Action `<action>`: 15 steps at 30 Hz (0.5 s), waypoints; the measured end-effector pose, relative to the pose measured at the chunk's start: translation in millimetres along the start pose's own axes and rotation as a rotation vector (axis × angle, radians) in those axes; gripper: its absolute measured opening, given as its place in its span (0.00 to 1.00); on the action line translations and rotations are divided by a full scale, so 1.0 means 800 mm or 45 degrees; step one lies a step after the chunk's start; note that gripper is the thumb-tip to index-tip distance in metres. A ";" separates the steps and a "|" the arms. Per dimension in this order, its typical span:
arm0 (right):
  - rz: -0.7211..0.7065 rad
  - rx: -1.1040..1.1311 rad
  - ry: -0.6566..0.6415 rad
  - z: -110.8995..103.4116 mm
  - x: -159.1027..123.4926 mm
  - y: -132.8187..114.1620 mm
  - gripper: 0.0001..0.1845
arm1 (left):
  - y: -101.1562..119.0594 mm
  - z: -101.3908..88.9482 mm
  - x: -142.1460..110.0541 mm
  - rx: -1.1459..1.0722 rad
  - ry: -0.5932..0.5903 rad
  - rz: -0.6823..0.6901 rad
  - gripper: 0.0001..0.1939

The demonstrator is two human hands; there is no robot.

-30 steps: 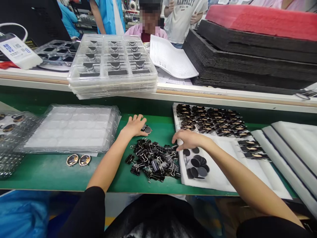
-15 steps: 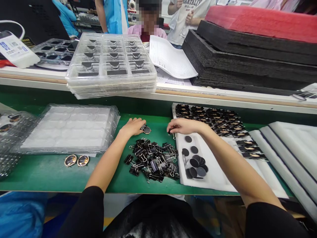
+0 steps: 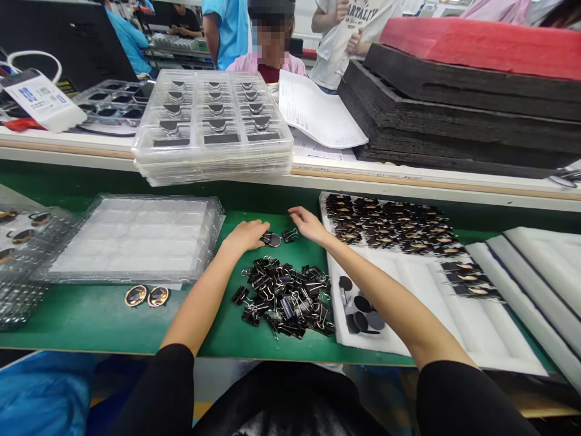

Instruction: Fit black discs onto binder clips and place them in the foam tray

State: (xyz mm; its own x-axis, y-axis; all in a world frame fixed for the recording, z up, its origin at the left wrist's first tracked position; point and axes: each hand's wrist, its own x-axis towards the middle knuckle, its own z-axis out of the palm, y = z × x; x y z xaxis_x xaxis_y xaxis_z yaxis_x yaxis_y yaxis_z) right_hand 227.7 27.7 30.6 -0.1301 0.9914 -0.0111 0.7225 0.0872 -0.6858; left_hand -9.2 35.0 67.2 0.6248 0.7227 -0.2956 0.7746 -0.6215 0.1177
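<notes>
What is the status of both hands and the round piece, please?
Left hand at the round piece. Right hand by a lone binder clip, grip unclear. That clip sits between right hand and piece. Clip pile nearer the person.

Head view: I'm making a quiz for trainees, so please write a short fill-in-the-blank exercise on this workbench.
1. The bench top under the heap of binder clips is coloured ____.
2. Near the right hand, one black binder ____ sits apart from that heap.
3. As pictured, the pair of gold-rimmed ovals lies to the ____ of the heap.
4. The black foam stack has a ____ layer on top.

Missing words: green; clip; left; red.
</notes>
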 end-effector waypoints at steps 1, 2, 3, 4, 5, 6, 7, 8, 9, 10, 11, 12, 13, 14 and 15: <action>0.116 0.004 0.096 0.002 0.003 0.001 0.23 | 0.001 0.000 0.001 0.002 0.003 0.004 0.17; 0.205 -0.011 0.161 0.004 0.006 0.002 0.23 | 0.001 0.001 0.002 0.002 0.005 0.006 0.16; 0.266 -0.031 0.195 0.006 0.010 0.001 0.24 | 0.002 0.001 0.002 0.001 0.004 0.006 0.16; 0.307 -0.047 0.209 0.009 0.015 0.000 0.24 | 0.003 0.001 0.003 -0.001 0.002 0.004 0.16; 0.339 -0.061 0.215 0.012 0.020 -0.002 0.24 | 0.003 0.001 0.003 -0.005 0.000 0.001 0.15; 0.368 -0.072 0.216 0.016 0.024 -0.005 0.24 | 0.003 0.001 0.003 -0.010 -0.003 -0.001 0.15; 0.397 -0.079 0.219 0.019 0.028 -0.007 0.25 | 0.003 0.001 0.003 -0.016 -0.006 0.000 0.15; 0.428 -0.097 0.227 0.023 0.031 -0.009 0.25 | 0.003 0.002 0.002 -0.019 -0.008 0.002 0.15; 0.454 -0.132 0.239 0.027 0.033 -0.011 0.25 | 0.002 0.002 0.002 -0.023 -0.007 0.007 0.15; 0.467 -0.183 0.255 0.031 0.034 -0.011 0.25 | 0.002 0.003 0.002 -0.028 -0.006 0.012 0.16; 0.462 -0.243 0.278 0.036 0.035 -0.010 0.25 | 0.001 0.003 0.002 -0.033 -0.005 0.018 0.16; 0.441 -0.306 0.306 0.040 0.034 -0.008 0.26 | 0.001 0.004 0.003 -0.039 -0.005 0.023 0.17; 0.408 -0.362 0.340 0.043 0.034 -0.005 0.28 | 0.001 0.005 0.003 -0.046 -0.004 0.027 0.17; 0.370 -0.405 0.378 0.047 0.033 0.000 0.29 | 0.001 0.006 0.004 -0.053 -0.002 0.031 0.16; 0.340 -0.428 0.417 0.049 0.033 0.005 0.30 | 0.000 0.008 0.005 -0.060 0.004 0.037 0.15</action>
State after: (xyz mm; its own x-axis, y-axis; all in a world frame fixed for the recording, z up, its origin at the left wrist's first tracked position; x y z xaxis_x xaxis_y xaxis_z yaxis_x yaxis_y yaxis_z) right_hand 200.1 50.3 -0.9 0.2675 0.9571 0.1116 0.8861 -0.1988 -0.4187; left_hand -7.0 36.1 60.1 0.6474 0.7056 -0.2881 0.7598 -0.6274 0.1706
